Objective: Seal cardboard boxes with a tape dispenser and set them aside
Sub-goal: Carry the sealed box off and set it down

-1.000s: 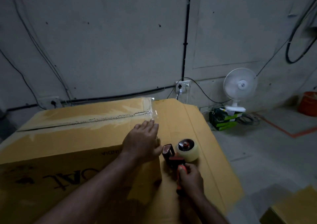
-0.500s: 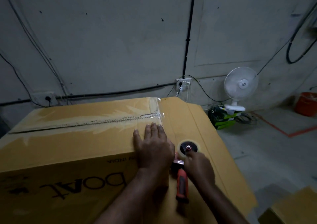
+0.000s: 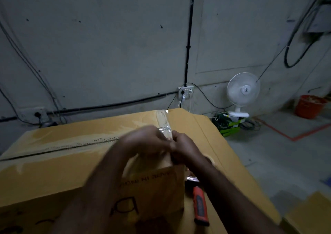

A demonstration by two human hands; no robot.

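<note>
Meeting at the right top edge of the cardboard box, the left hand and right hand crowd the tape strip. Blur hides whether their fingers pinch it. Bunched tape could stick crooked. The tape dispenser lies just beside the box, where a forearm could knock it.

support: flat cardboard sheet | on it: cardboard box, tape dispenser just beside box

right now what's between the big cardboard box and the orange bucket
In the head view, a white fan stands on a green box between the cardboard box and the orange bucket; past it, grey floor with a red line.
</note>
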